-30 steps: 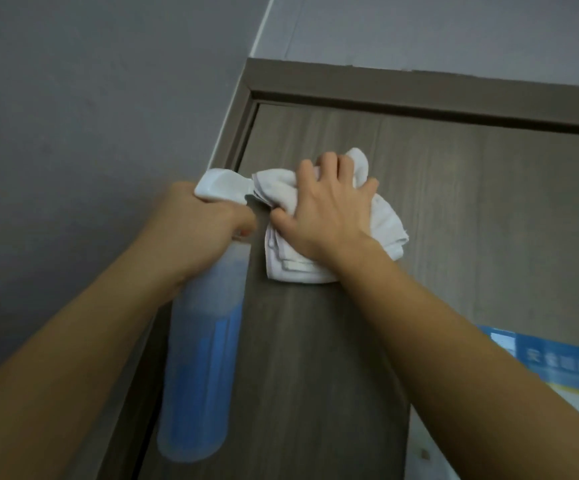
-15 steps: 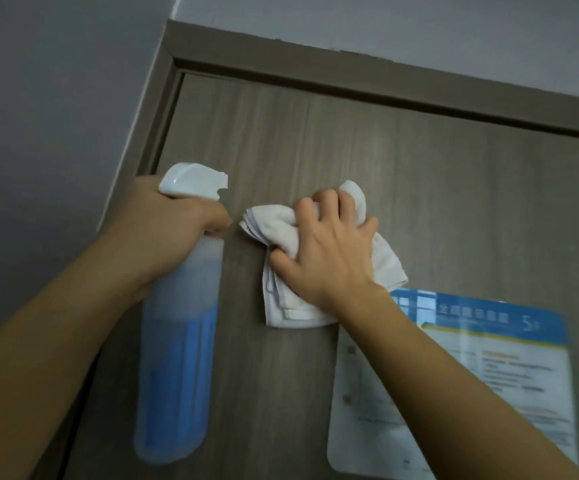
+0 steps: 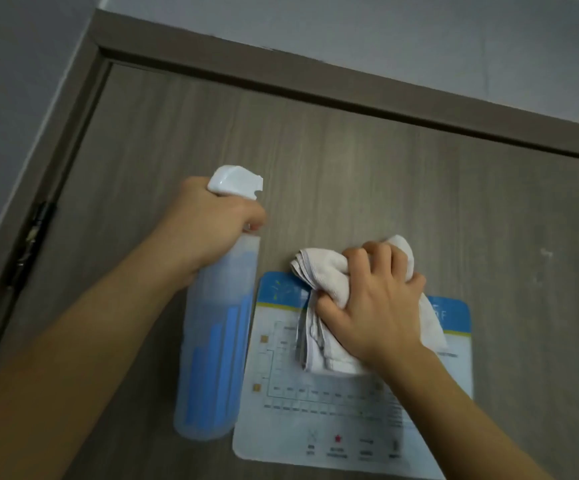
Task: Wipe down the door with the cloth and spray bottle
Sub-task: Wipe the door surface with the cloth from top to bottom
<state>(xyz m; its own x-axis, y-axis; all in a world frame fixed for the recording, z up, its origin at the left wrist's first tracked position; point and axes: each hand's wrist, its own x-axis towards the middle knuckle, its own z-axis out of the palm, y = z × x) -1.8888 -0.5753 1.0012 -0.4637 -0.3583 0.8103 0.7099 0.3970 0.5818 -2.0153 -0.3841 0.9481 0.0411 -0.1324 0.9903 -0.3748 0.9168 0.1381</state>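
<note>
Against a grey-brown door (image 3: 350,174) beneath pale walls (image 3: 11,81), a right hand (image 3: 381,306) is pressing a bunched cloth (image 3: 326,275) over a notice (image 3: 350,420), while the left hand (image 3: 212,230) is gripping a spray bottle (image 3: 218,358).

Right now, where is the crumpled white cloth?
In the head view, the crumpled white cloth sits right of centre under the right hand, pressed on the blue-and-white sign, right of the blue spray bottle.

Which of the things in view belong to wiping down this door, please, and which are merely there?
Job: door, cloth in right hand, spray bottle in left hand.
Merely there: notice, hinge, door frame.
</note>
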